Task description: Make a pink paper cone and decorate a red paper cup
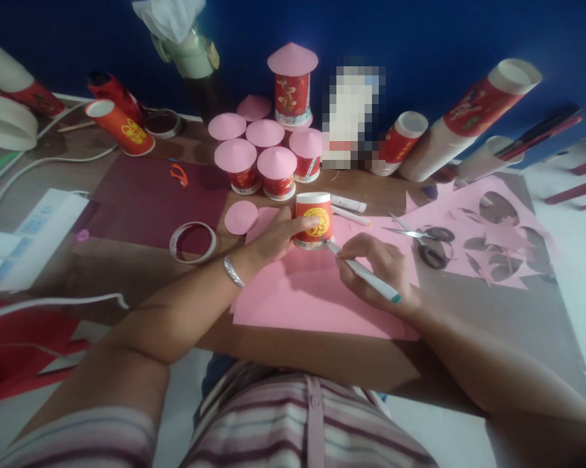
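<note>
My left hand [279, 233] grips a red paper cup [314, 209] with a yellow round emblem, its thumb lying across the front. The cup stands upside down over pink paper sheets [293, 302], and its white rim at the bottom carries some faint marks. In my right hand [378, 266] is a white marker [366, 276] with a green end, its tip at the cup's lower right edge. Just behind the cup lie another marker [350, 215] and a white tube [347, 203]. A pink paper disc [241, 218] rests left of my left hand.
Several red cups with pink cone roofs [235, 156] stand at the back. Scissors [422, 239] lie on cut pink scraps [492, 240] at right. Stacked cups [488, 104] lean against the blue wall. A tape roll [192, 243], a white box [34, 237] and cables are at left.
</note>
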Action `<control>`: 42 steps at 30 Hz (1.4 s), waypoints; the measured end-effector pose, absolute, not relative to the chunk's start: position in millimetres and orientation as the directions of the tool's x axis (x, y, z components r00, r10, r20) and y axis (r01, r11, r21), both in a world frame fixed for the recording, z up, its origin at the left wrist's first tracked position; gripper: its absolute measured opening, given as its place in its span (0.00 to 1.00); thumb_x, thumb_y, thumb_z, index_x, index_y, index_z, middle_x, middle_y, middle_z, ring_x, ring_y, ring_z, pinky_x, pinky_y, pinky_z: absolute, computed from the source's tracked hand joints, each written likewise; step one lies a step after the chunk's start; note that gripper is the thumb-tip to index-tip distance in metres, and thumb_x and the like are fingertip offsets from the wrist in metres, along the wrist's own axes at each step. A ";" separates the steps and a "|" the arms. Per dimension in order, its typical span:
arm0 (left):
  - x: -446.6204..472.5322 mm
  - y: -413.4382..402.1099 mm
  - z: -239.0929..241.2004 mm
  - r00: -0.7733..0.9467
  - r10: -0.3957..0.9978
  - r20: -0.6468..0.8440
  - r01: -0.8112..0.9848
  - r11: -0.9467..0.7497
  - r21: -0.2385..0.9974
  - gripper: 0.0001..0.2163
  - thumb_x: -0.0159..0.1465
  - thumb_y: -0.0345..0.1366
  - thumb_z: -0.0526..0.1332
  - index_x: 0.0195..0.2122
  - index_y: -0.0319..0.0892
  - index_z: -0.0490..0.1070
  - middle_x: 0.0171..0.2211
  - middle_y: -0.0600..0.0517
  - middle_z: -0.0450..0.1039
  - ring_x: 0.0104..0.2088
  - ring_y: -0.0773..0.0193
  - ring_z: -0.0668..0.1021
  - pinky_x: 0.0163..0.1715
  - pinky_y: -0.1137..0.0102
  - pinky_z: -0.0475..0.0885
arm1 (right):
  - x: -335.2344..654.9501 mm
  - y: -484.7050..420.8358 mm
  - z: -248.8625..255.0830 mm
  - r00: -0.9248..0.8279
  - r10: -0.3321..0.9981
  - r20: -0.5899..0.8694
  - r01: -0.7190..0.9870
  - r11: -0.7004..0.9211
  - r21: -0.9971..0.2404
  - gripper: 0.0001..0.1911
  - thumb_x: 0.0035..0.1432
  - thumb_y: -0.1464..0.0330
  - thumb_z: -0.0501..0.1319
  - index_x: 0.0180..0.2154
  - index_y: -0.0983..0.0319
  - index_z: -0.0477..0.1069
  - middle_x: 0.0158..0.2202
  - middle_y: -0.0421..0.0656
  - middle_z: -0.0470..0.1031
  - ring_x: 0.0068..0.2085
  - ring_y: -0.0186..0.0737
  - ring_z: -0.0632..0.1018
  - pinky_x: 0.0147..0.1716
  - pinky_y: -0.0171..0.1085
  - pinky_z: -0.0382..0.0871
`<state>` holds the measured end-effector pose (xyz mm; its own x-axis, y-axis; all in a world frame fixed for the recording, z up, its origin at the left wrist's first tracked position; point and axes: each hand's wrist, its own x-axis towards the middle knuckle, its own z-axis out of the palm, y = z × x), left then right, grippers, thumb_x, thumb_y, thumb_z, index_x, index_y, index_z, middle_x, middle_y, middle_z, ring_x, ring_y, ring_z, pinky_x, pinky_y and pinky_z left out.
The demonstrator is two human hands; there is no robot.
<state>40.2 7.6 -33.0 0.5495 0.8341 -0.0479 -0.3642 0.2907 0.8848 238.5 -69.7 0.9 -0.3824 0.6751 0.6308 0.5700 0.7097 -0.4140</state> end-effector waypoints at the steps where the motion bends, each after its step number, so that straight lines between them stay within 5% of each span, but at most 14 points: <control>1: 40.1 7.4 -32.9 0.554 0.832 -0.044 -0.368 0.291 0.883 0.16 0.59 0.43 0.71 0.44 0.42 0.74 0.39 0.49 0.76 0.40 0.60 0.79 0.42 0.66 0.76 | 238.3 -69.9 1.0 -0.384 0.678 0.626 0.572 0.707 -0.415 0.09 0.60 0.77 0.62 0.37 0.57 0.67 0.28 0.38 0.77 0.27 0.35 0.78 0.25 0.33 0.72; 42: 42.3 5.7 -32.1 0.557 0.830 -0.010 -0.344 0.241 0.908 0.12 0.61 0.42 0.69 0.41 0.41 0.73 0.34 0.49 0.77 0.35 0.61 0.80 0.35 0.68 0.76 | 239.0 -71.4 3.5 -0.418 0.700 0.579 0.580 0.696 -0.422 0.06 0.63 0.74 0.61 0.38 0.57 0.69 0.30 0.40 0.80 0.28 0.35 0.80 0.28 0.33 0.75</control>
<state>42.3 5.7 -32.1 0.5570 0.8305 -0.0097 -0.3436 0.2410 0.9076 239.0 -71.4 3.5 -0.4183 0.6997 0.5791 0.5805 0.6963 -0.4221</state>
